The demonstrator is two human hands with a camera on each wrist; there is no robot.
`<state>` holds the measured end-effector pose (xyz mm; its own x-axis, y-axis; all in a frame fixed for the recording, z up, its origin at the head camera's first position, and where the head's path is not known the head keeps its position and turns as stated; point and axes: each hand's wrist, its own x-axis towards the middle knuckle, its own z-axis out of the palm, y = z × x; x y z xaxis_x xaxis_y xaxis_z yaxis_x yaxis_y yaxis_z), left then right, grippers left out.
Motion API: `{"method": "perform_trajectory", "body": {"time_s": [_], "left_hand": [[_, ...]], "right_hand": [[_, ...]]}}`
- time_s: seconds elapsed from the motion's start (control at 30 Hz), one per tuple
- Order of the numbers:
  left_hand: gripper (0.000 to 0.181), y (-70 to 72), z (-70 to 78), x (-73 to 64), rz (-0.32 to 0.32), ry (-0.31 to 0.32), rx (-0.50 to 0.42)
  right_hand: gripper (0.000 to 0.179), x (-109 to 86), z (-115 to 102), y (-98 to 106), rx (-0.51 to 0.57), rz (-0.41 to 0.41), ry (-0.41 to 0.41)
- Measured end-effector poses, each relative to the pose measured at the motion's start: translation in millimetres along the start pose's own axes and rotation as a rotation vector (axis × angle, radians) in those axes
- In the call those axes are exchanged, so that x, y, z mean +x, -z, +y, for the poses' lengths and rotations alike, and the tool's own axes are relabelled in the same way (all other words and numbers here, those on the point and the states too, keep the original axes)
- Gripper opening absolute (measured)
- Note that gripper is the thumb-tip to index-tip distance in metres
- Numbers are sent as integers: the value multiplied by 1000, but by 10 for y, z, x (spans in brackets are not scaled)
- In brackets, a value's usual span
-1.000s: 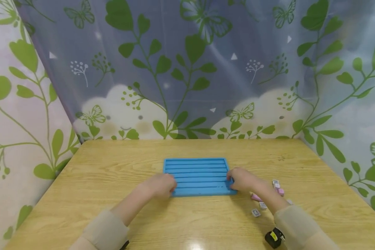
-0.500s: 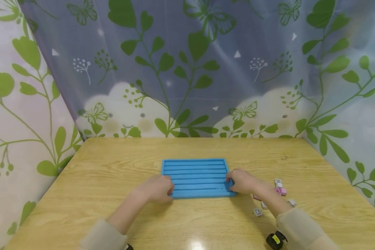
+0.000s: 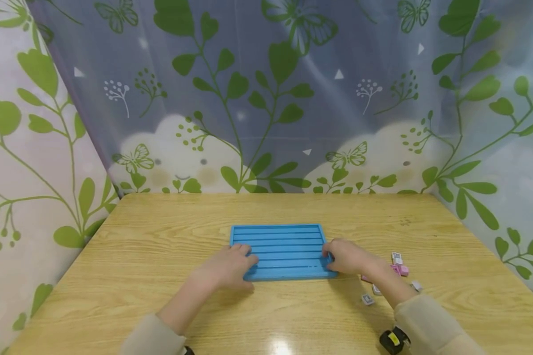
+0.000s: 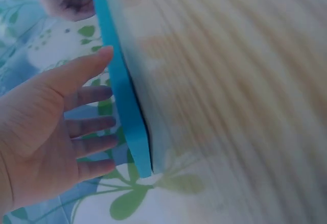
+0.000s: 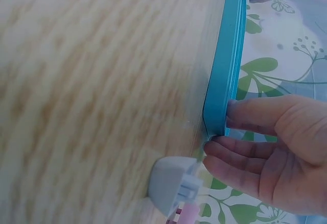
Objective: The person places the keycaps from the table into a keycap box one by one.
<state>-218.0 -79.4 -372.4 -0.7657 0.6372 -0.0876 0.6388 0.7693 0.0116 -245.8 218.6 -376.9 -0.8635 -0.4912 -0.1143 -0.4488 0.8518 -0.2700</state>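
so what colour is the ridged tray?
The ridged tray is plain blue, ridges included; it shows best in the head view.

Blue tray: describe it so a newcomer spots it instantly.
On the wooden table, look between the left hand and right hand. The ridged, rectangular blue tray lies there. Unlike the small white pieces and pink pieces nearby, it's large and blue.

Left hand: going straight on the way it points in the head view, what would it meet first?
Most likely the tray, at its left end: the left hand overlaps that edge in view, though contact is unclear.
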Motion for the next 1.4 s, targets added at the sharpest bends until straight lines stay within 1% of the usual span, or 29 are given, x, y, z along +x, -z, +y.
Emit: {"method": "perform_trajectory", "body": {"time_s": [0.1,0.17,0.4,0.5,0.6,0.73,0.9,1.07,1.2,1.27,1.3,1.37,1.4], "left_hand": [[61,-20,5,-14,-15,11,0],[61,-41,-2,-19,-17,7,2],[58,-154,-50,2,-4,-87,88],[57,-197,-57,19,2,-114,107],[55,-210,-60,36,29,-130,109],[51,-192,-56,53,50,-127,98],[47,-160,-39,44,32,-109,90],[44,-135,-20,38,23,-113,107],[43,-143,-11,40,17,-116,119],[43,-145,-8,41,14,-112,114],[43,-149,-9,43,14,-111,115],[42,-150,-11,43,14,-107,112],[43,-151,-12,44,16,-105,112]], "right_hand": [[19,1,-5,-4,2,-8,-3],[20,-2,-11,1,3,-12,-4],[21,-35,-22,39,-12,-12,8],[22,-52,-23,46,-13,-20,6],[22,-54,-19,56,-22,-28,9],[23,-40,-1,72,-35,-33,20],[25,-32,8,79,-29,-56,26],[26,-48,12,110,-4,-65,26],[26,-63,39,112,22,-67,48],[26,-74,64,119,30,-51,88],[26,-82,79,130,38,-48,95],[27,-98,123,157,66,-35,96],[27,-106,154,171,78,-29,81]]}}
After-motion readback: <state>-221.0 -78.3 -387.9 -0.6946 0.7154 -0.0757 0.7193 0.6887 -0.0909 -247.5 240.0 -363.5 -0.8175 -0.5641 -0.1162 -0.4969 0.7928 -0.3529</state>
